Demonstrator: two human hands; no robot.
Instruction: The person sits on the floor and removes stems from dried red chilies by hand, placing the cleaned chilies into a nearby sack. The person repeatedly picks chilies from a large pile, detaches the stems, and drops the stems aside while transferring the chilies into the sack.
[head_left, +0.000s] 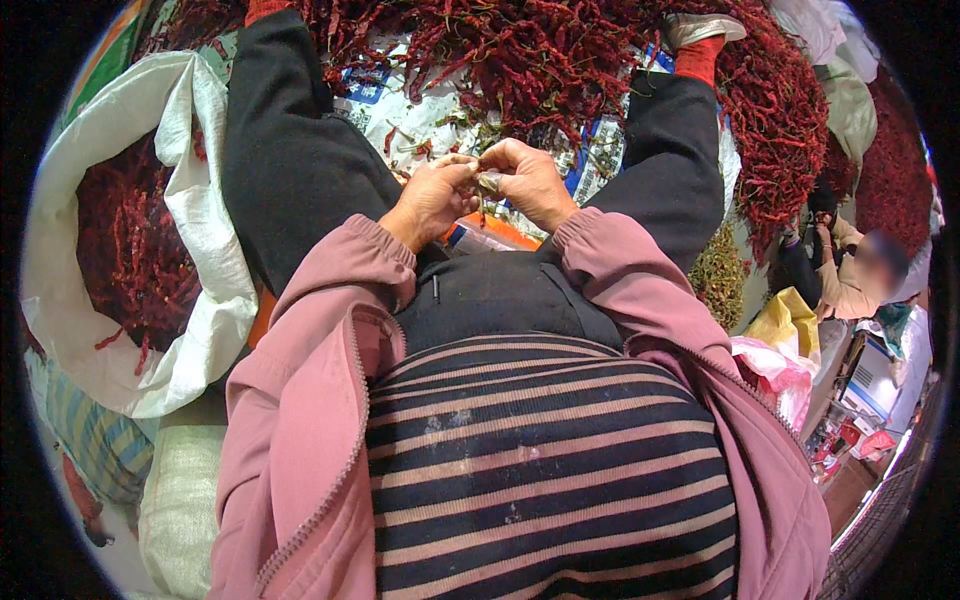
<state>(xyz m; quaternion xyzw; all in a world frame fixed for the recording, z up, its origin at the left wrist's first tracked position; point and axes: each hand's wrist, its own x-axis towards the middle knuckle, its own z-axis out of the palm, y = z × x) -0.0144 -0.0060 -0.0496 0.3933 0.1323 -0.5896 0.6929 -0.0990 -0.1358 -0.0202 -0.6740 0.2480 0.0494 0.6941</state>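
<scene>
My left hand (433, 193) and my right hand (531, 180) meet above my lap, fingertips pinched together. Between them is a thin greenish-brown stem (481, 196), apparently of a dried chilli; the fingers hide most of it. A silvery wrap covers the tip of my right thumb. Just beyond the hands, a white printed plastic sheet (390, 112) carries loose chilli bits and stem scraps. A large heap of dried red chillies (540, 67) spreads over it between my feet.
An open white woven sack (217, 322) on the left holds dried red chillies (142, 247). More chillies (780, 112) are heaped at right, near a pile of greenish stems (716, 274). Another person (847, 277) sits far right, beyond a yellow bag (787, 319). A stuffed pale sack (180, 502) stands lower left.
</scene>
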